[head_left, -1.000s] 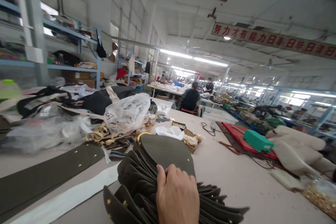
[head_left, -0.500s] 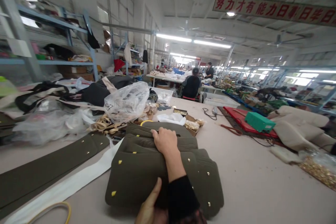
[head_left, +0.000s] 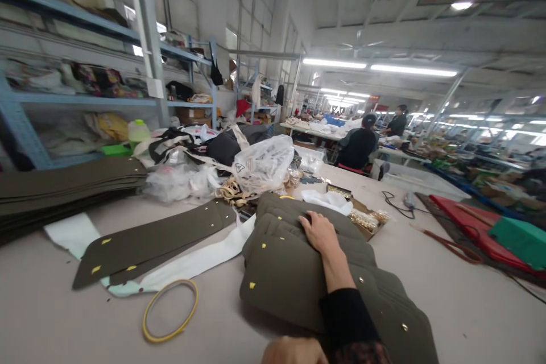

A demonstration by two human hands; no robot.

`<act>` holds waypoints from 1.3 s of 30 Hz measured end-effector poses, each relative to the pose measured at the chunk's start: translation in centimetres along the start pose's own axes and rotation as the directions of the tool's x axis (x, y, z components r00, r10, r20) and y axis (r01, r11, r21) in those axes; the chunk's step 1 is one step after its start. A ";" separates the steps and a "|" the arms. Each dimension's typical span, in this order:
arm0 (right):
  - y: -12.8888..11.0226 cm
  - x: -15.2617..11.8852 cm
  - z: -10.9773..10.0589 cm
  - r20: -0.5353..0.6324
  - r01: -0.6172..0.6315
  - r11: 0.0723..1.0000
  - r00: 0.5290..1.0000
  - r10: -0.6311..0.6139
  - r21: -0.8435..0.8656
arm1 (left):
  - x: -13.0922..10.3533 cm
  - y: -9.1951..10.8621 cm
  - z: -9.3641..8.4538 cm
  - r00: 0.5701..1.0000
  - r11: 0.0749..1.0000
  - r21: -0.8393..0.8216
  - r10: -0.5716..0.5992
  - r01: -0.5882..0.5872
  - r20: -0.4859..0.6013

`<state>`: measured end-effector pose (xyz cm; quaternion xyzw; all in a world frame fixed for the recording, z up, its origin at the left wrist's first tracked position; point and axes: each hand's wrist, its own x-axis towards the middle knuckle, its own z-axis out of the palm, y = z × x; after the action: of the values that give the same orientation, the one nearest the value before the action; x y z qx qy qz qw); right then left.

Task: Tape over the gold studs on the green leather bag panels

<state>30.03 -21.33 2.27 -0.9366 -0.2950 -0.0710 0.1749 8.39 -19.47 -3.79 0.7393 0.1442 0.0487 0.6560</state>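
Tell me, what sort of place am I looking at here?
Probably a workshop or factory floor making bags or similar sewn goods. Matching dark olive pieces with metallic studs lie piled on the worktable, cluttered blue shelves line one side, and another person sits farther back.

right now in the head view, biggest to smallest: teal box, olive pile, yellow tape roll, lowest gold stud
Largest: olive pile
Too alike to rank: yellow tape roll and teal box (cut off)
Smallest: lowest gold stud
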 end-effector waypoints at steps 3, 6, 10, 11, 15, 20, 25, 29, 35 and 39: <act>-0.8 -0.6 -0.2 -0.044 0.023 0.999 0.999 -0.022 0.026 | -0.6 1.0 -2.6 0.935 0.891 0.410 0.295 -0.194 -0.199; -1.3 -1.7 -2.0 -0.093 0.081 0.994 0.993 -0.074 0.072 | 0.1 0.5 -3.9 0.885 0.672 0.735 0.392 -0.090 -0.250; 3.4 -6.4 -6.1 -0.310 0.043 0.985 0.951 0.010 0.165 | 0.5 -0.6 -4.2 0.919 0.573 0.818 0.347 -0.049 -0.188; 5.9 -8.3 -6.9 -0.382 -0.051 0.976 0.915 0.130 0.210 | 0.4 -0.7 -4.2 0.919 0.562 0.825 0.353 -0.056 -0.178; 16.6 -16.9 -7.4 -0.311 -0.531 0.769 0.709 0.633 0.355 | 0.0 -0.3 -4.2 0.901 0.532 0.845 0.393 -0.058 -0.186; 19.9 -21.8 -4.0 -0.083 -0.523 0.535 0.659 0.748 0.664 | -1.3 0.2 -3.0 0.846 0.417 0.895 0.525 -0.159 -0.094; 14.0 -20.1 -3.7 -0.107 -0.598 0.491 0.561 0.821 0.633 | -2.5 0.3 -2.2 0.822 0.367 0.881 0.569 -0.297 0.040; 12.3 -19.3 -4.5 -0.087 -0.592 0.408 0.494 0.865 0.695 | -2.2 0.4 -4.6 0.852 0.499 0.857 0.497 -0.125 -0.165; 12.3 -18.9 -3.9 -0.068 -0.621 0.493 0.578 0.813 0.610 | -2.2 0.0 -7.0 0.892 0.683 0.729 0.307 0.036 -0.332; 11.2 -18.2 -2.7 -0.219 -0.491 0.483 0.501 0.837 0.725 | -2.7 -0.1 -4.8 0.879 0.711 0.699 0.382 -0.083 -0.284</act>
<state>21.52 -40.51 -2.71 -0.8080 0.1723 -0.1659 0.5385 4.55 -15.62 -2.97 0.9092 0.1891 0.2314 0.2899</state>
